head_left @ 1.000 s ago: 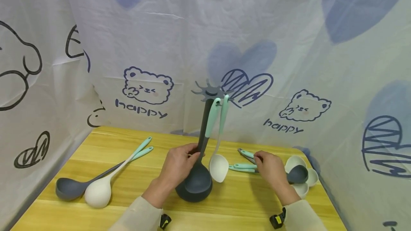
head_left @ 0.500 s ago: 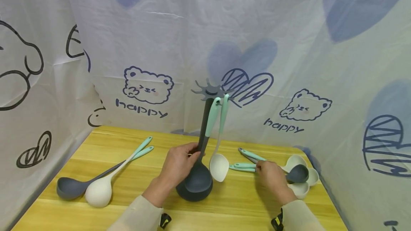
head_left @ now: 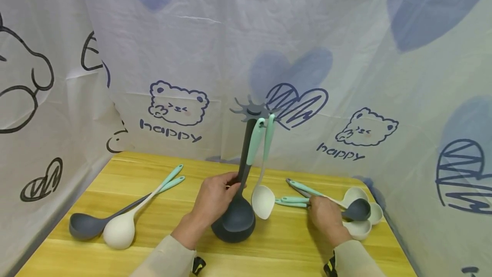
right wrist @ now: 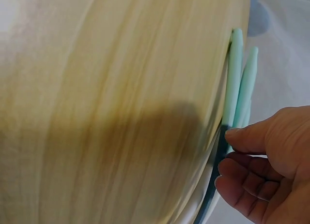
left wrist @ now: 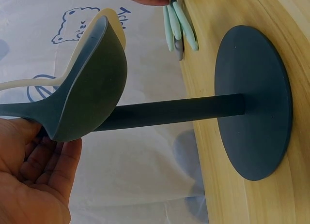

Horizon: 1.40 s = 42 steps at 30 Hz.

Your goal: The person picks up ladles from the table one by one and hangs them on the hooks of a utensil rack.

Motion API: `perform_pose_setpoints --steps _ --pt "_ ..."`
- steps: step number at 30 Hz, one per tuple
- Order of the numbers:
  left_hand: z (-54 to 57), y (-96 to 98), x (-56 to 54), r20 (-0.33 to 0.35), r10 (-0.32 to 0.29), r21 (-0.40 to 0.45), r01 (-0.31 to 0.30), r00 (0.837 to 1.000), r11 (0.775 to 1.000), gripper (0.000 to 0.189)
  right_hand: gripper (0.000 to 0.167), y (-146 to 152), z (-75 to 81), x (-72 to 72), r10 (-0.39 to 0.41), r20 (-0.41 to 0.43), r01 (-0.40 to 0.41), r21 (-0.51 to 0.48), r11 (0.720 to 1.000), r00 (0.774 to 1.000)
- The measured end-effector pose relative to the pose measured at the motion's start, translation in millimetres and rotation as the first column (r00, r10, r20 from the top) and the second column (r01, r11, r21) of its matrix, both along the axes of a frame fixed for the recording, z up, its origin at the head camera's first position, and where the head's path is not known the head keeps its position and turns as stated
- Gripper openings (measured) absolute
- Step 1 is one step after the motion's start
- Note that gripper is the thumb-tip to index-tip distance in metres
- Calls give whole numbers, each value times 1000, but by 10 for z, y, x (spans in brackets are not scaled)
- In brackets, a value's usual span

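The utensil stand, dark with a spiky crown of hooks, stands upright on its round base near the middle of the table. Two mint-handled ladles hang from the crown: the hanging dark ladle in front, and the hanging white ladle just beside it toward three o'clock. The person's left hand comes in from the eight o'clock side, fingers curled about the post just above the dark bowl; whether it also grips that ladle's shaft cannot be told.

The right hand, near three o'clock from the base, pinches the loose dark ladle by its shaft between thumb and curled fingers. That ladle lies in a pile, its bowl resting among three white bowls, with mint handles pointing toward nine and ten o'clock and a grey handle end beside them.

Out at nine o'clock, well apart from the stand, lie a second dark ladle and a second white ladle, shafts crossed, handles toward two o'clock. At twelve o'clock, behind the table, hangs a white cloth printed with hearts, bears and "happy".
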<state>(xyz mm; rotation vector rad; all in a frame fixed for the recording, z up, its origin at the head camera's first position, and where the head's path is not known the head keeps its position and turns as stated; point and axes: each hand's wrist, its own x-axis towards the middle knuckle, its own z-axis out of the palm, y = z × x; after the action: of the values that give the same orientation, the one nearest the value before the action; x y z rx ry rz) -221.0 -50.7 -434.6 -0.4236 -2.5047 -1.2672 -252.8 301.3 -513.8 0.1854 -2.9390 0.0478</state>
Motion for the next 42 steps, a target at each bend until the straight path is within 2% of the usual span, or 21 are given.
perform_pose_setpoints --steps 7,24,29,35,38,42 --pt "1 7 1 13 1 0 -1 1000 1000 16 15 6 -32 18 3 2 -3 47 999 1000" --pt "9 8 12 13 1 5 -1 1000 1000 17 10 18 -87 22 33 24 -33 19 999 999" --pt "6 0 4 6 -2 -2 2 1000 1000 18 10 -61 5 41 80 16 -80 4 997 997" --pt "-2 0 -1 0 1 -3 -1 1000 1000 17 13 -179 148 57 158 -36 -158 3 987 987" --pt "1 2 -1 4 3 -4 -3 1000 1000 16 11 -227 222 59 167 -57 -167 10 986 984" --pt "3 3 -1 10 6 -5 -6 1000 1000 16 8 -314 344 76 154 -60 -156 -29 987 986"
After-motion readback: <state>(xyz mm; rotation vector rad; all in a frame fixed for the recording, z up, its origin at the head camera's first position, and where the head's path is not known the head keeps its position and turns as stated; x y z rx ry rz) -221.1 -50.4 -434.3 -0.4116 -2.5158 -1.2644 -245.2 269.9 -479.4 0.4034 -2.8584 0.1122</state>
